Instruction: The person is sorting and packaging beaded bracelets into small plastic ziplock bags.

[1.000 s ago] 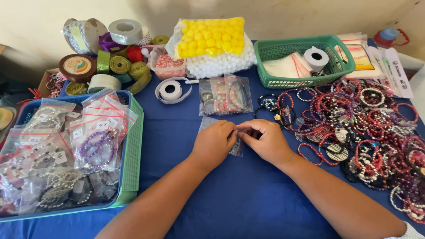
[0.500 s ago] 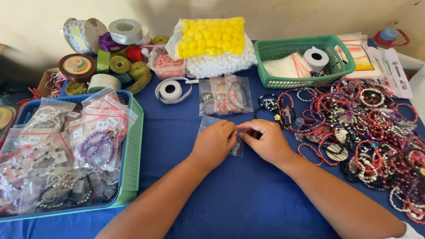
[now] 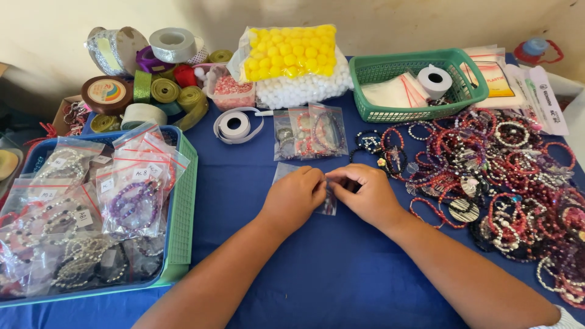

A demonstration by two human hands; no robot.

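Spread under everything, a blue cloth (image 3: 317, 268) over the table. At the left edge, a blue tray (image 3: 183, 201) with a green rim, packed with clear bags of beaded bracelets (image 3: 131, 198). Across the right side, a loose heap of bracelets (image 3: 506, 164), mostly red, purple and white, reaching from near the right hand out to the cloth's edge. At the back centre, a bag of yellow balls (image 3: 289, 52) lying on a bag of white ones (image 3: 298, 91). Right of those, a green basket (image 3: 420, 100) holding empty clear bags and a white tape roll (image 3: 436, 79). At the back left, a pile of ribbon spools (image 3: 146, 79) in silver, gold, green and purple. Between spools and hands, a white ribbon roll (image 3: 234, 125) with its end trailing. Just behind the hands, a few filled bags (image 3: 311, 131) lying flat, bracelets showing inside.

In the middle, both hands meeting on a small clear bag (image 3: 286, 172), lying flat on the cloth and mostly hidden beneath them. Left hand (image 3: 295, 198) curled knuckles-up, fingertips pinched narrow on the bag's edge. Right hand (image 3: 365, 195) likewise curled, thumb and forefinger closed on the same edge, touching the left fingertips. Contents of the bag too hidden to tell.
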